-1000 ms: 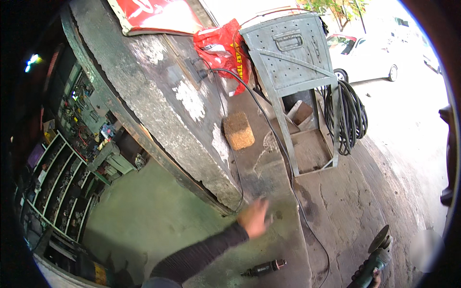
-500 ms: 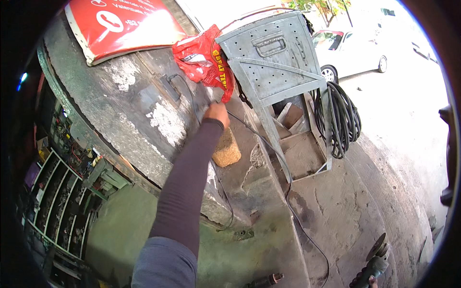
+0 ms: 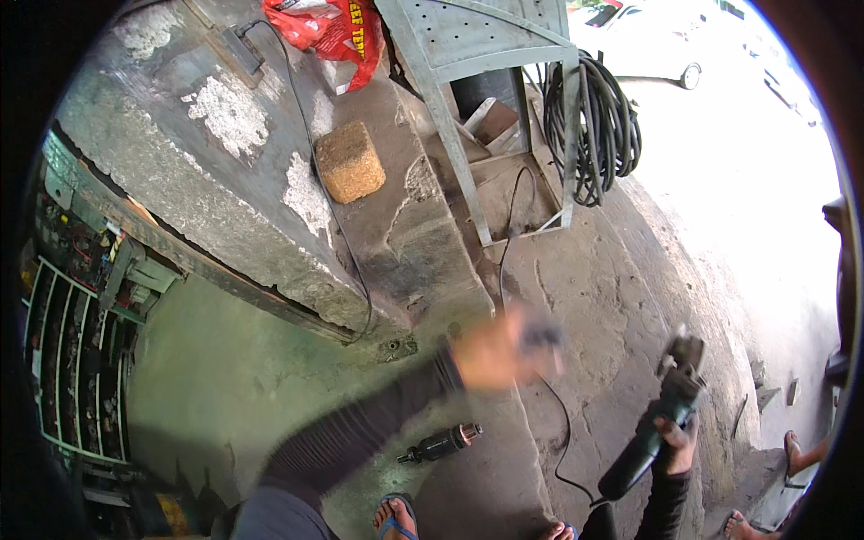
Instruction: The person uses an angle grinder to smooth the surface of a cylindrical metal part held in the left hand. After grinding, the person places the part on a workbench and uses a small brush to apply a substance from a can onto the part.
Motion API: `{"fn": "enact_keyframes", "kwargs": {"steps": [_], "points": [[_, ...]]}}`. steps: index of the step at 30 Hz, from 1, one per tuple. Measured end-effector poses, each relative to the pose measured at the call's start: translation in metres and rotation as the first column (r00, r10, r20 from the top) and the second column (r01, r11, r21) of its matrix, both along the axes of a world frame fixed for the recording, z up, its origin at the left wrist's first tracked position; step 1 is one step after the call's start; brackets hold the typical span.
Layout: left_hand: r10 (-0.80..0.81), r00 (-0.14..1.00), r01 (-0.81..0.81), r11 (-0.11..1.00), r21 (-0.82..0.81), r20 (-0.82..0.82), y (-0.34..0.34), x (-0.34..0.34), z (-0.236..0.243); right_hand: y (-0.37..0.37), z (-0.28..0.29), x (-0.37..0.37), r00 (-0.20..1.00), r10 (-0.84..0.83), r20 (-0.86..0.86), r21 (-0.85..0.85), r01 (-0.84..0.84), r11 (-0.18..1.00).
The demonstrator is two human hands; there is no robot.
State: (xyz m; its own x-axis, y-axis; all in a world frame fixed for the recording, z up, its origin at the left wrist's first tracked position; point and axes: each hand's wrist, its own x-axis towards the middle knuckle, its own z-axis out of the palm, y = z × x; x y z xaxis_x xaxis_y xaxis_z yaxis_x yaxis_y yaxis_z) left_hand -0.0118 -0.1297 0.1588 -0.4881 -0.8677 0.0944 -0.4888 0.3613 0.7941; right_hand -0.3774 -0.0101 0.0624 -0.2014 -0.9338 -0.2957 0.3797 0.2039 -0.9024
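My right hand point(image 3: 678, 443) is closed round the dark green body of an angle grinder point(image 3: 634, 457). The tool's metal head points up and away from me; I cannot make out a disc on it. A thin black cord point(image 3: 565, 441) runs from its rear end up towards my left hand point(image 3: 495, 349). That hand is smeared by motion in mid-air over the concrete step, left of the grinder. A small dark object point(image 3: 541, 337), too blurred to name, is at its fingers. Below it, a black cylindrical part point(image 3: 439, 445) with a copper-coloured end lies on the floor.
A brown, rough block point(image 3: 349, 162) sits on the ledge beside another cord and a red plastic bag point(image 3: 335, 38). A grey metal stand point(image 3: 477, 175) carries a coiled black hose point(image 3: 594, 130). Another person's sandalled foot point(image 3: 794, 457) is at the right edge; shelves point(image 3: 67, 360) stand left.
My left hand has left the block and red bag, moving down and right towards me. My right hand has raised the grinder further into view and turned it. The view has shifted downward.
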Motion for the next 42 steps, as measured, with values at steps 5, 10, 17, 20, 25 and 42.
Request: {"fn": "enact_keyframes", "kwargs": {"steps": [5,10,17,20,25,42], "points": [[0.076,0.845,0.208,0.865,0.456,-0.53,0.135,-0.119,-0.084,-0.037,0.067,0.064,0.788,0.087,-0.61,-0.145,-0.219,0.965],[0.711,0.178,0.494,0.533,0.687,-0.68,0.126,-0.154,-0.117,-0.032,0.101,0.121,0.65,0.153,-0.744,-0.145,-0.38,0.913],[0.317,0.735,0.163,0.776,0.61,-0.599,0.159,-0.087,-0.147,-0.045,0.094,0.115,0.202,0.541,-0.816,0.078,-0.89,0.45],[-0.013,0.962,0.132,0.898,0.42,-0.274,0.158,-0.073,-0.169,-0.055,0.069,0.13,0.107,0.564,-0.819,0.043,-0.968,0.247],[0.135,0.926,0.04,0.894,0.446,-0.353,0.167,-0.051,-0.187,-0.065,0.051,0.164,0.038,0.564,-0.825,0.075,-0.981,0.176],[0.465,0.568,-0.463,0.863,-0.204,0.679,0.25,0.021,-0.174,-0.128,-0.073,0.293,-0.217,0.076,-0.973,0.229,-0.935,0.27]]}}
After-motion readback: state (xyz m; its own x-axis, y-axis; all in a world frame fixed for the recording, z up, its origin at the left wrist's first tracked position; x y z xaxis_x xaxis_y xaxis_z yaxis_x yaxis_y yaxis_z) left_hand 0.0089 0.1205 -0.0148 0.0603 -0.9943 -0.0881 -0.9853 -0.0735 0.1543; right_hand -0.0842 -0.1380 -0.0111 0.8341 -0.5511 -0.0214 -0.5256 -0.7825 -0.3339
